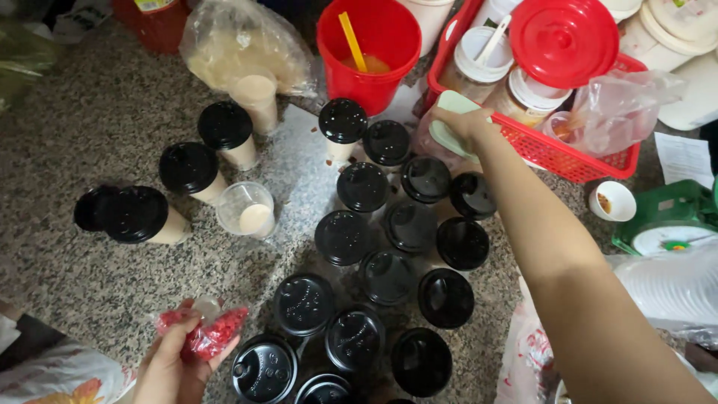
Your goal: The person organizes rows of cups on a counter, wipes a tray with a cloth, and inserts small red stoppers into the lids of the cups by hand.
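Speckled counter (97, 127), lidded cups. Left hand (173, 365) pinches red bag (209, 333): soft, light, crinkly; hold by neck. Right hand (465, 123) curled on green pad (451, 120) beside basket (568, 157).

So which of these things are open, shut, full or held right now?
Left hand: closed on the red bag.
Right hand: grips a pale green lid.
Lidded cups: shut with black lids.
Clear cup: open, a little milky drink inside.
Red bucket: open, orange liquid and a yellow stick inside.
Red basket: holds jars.
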